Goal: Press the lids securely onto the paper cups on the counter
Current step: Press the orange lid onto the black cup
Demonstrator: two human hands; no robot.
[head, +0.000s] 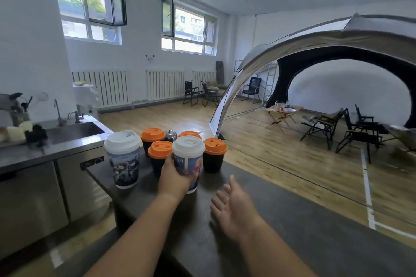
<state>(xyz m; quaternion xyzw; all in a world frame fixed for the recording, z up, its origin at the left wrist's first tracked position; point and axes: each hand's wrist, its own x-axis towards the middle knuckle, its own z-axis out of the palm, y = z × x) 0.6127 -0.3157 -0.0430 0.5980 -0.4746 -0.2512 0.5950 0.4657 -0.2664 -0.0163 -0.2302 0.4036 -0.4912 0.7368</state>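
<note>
My left hand [174,176] grips a tall printed paper cup [191,165] with a white lid [188,146], standing on the dark counter [281,220]. To the right of that cup my right hand [234,207] hovers over the counter, palm up, fingers spread, holding nothing. A second printed cup [124,164] with a white lid [122,141] stands to the left. Behind them are several black cups with orange lids: one at the right [213,155], one in the middle [158,157], one at the back left [152,138] and one partly hidden at the back [189,134].
A small metal pot [171,135] sits among the black cups. At the left, a steel sink [74,131] with taps stands on a steel cabinet. Beyond the counter's far edge lie a wooden floor, a large tent [315,51] and folding chairs.
</note>
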